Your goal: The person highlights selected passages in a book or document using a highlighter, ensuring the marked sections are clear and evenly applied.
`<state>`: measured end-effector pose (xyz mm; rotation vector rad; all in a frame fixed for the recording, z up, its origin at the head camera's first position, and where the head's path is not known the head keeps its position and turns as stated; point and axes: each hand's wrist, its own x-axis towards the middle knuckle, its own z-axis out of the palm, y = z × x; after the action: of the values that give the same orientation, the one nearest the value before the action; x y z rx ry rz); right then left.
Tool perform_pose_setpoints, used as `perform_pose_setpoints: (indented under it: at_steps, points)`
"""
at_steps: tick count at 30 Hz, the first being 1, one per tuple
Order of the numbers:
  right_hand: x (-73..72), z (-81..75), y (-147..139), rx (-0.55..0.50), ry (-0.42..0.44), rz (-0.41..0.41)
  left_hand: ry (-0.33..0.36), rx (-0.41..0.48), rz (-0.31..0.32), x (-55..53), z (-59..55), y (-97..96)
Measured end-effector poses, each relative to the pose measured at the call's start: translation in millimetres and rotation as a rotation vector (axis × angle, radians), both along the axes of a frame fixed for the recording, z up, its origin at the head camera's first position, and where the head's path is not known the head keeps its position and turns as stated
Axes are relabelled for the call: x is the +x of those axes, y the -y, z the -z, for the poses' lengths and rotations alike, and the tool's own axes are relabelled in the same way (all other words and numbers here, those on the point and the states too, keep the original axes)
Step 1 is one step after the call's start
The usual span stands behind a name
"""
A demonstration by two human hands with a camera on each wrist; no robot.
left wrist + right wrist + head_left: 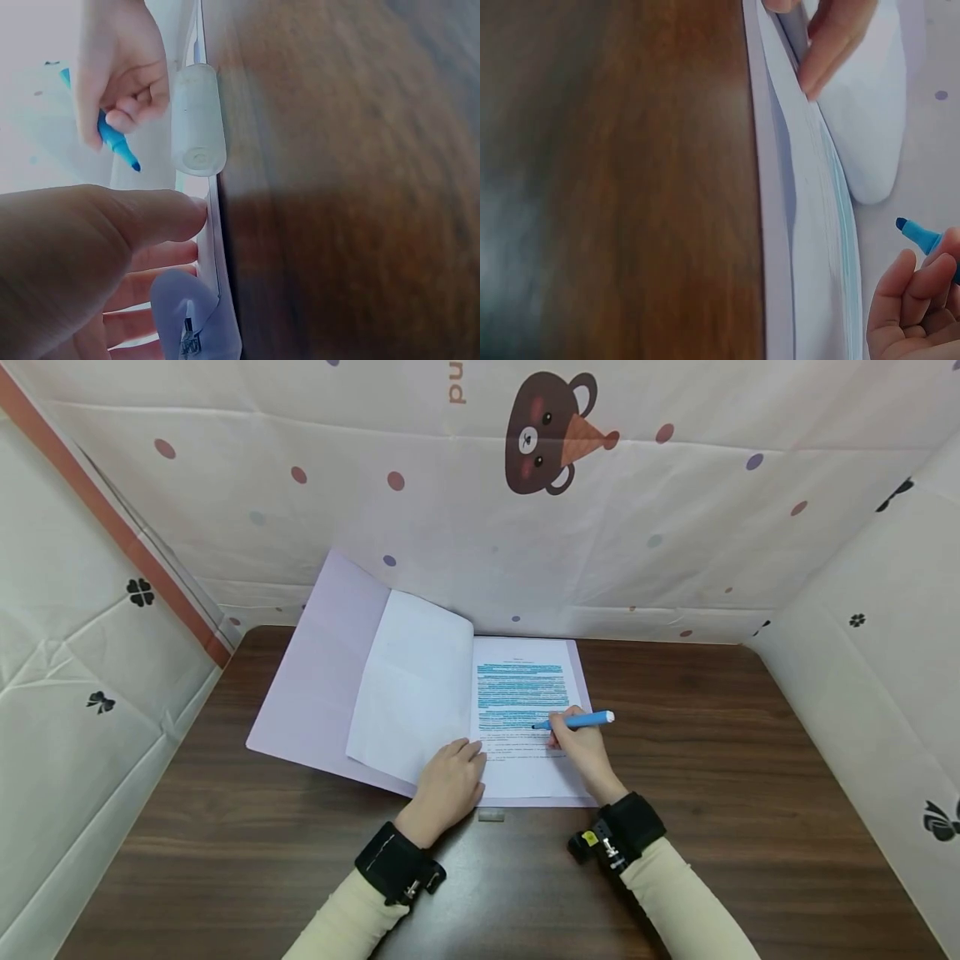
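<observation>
My right hand (581,747) pinches a blue highlighter (588,720), its dark tip at the text on a printed page (525,777). Blue strokes cover most of the upper lines of that page; the lower lines are plain black print. Left of the fold, my left hand (452,785) lies flat with fingers extended over the edge of the turned-back white sheets (416,677). Both pages belong to an opened lavender folder (300,693). In the right wrist view the highlighter (921,236) angles up out of the fingers.
A small whitish cylinder (199,124) lies at the folder's front edge, between the hands. Near the left fingers, a lavender tab (184,300) carries a metal piece. The brown wooden table (712,777) extends around the folder. Patterned cloth (450,527) hangs behind and at both sides.
</observation>
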<state>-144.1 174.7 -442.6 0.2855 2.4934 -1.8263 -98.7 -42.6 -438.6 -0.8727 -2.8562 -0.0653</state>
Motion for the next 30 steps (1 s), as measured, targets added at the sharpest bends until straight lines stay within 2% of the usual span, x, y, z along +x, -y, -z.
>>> perform_pose_setpoints:
  at_steps: [6, 15, 30]
  points:
    - [-3.1, 2.3, 13.2, 0.015, 0.023, -0.032, 0.005, -0.003, -0.002, 0.3, 0.0, 0.4]
    - [-8.2, 7.8, 28.9, 0.054, 0.052, -0.062, 0.067, -0.033, -0.018, -0.1, -0.8, 0.4]
    - [-16.8, 3.3, 43.4, 0.108, 0.068, -0.134, 0.050, -0.012, -0.017, -1.2, -0.7, -0.4]
